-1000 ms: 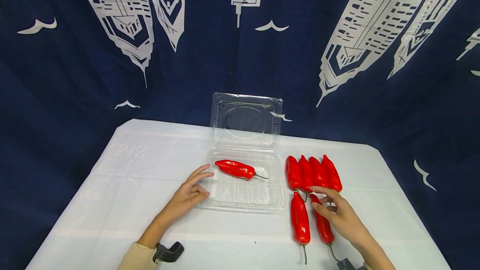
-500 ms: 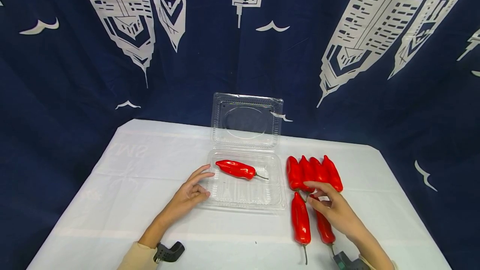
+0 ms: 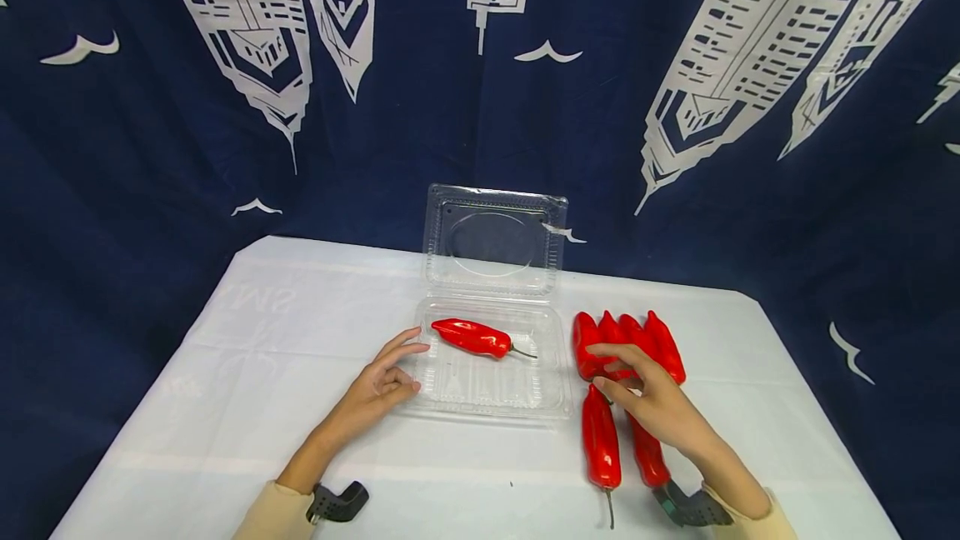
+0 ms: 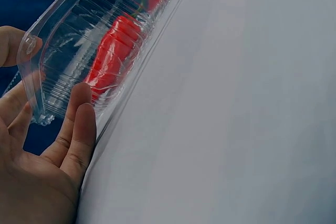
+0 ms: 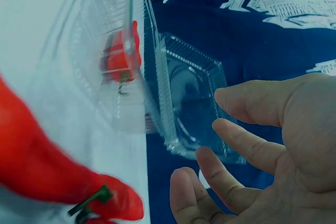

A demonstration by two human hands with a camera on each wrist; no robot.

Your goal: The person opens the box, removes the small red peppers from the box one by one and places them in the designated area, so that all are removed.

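Note:
A clear plastic clamshell box [image 3: 555, 394] stands with its lid [image 3: 491, 277] raised, and one red chili pepper [image 3: 472, 337] lies across its base. My left hand [image 3: 375, 386] touches the box's left side; in the left wrist view its fingertips rest against the rim and ribbed wall. My right hand [image 3: 652, 398] hovers over the peppers right of the box, fingers parted and holding nothing, as the right wrist view also shows. Beneath it, it partly hides a red pepper [image 3: 651, 457]. Another red pepper [image 3: 602, 444] lies just left of that one.
Behind the right hand, several red peppers [image 3: 587, 340] lie side by side in a row. White cloth [image 3: 300, 332] covers the table, and a dark blue printed curtain [image 3: 465, 123] hangs behind it. Each wrist wears a dark camera mount [image 3: 339, 503].
My right hand has shifted left and slightly away from me, from above the right front pepper toward the tip of the left front one. The left hand and the box have stayed put.

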